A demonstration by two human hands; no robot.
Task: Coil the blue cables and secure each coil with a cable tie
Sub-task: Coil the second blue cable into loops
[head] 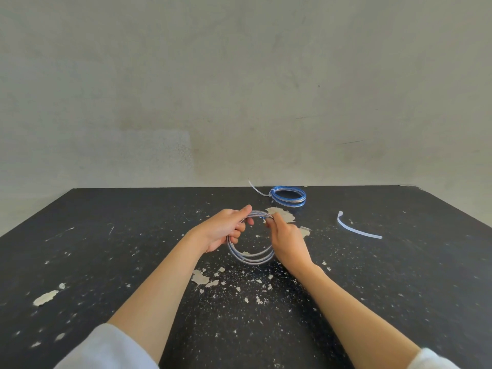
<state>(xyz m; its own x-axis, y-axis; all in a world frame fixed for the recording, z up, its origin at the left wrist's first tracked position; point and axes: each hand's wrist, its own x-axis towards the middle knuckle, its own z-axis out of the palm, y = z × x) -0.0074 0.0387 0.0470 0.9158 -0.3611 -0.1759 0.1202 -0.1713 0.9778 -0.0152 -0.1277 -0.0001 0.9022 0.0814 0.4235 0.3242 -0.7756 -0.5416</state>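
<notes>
Both hands held a coil of blue cable (250,255) upright just above the bench (106,249). The left hand (226,230) had its fingers (241,229) curled around the loops at the upper left, thumb along the top; the right hand (287,242) pinched the top of the loops, fingers closed on the strands. Below the fingers the loops hung free and slightly splayed — the cable looked light, springy and smooth, so it would likely spread open if either grip loosened. A firm hold where the strands bunch together seemed best, leaving one side bare for the tie. Beyond the fingers lay a finished coil (288,199), already bound, and to the right of the right hand a loose cable tie (356,230) waited within reach — apart from everything else.
</notes>
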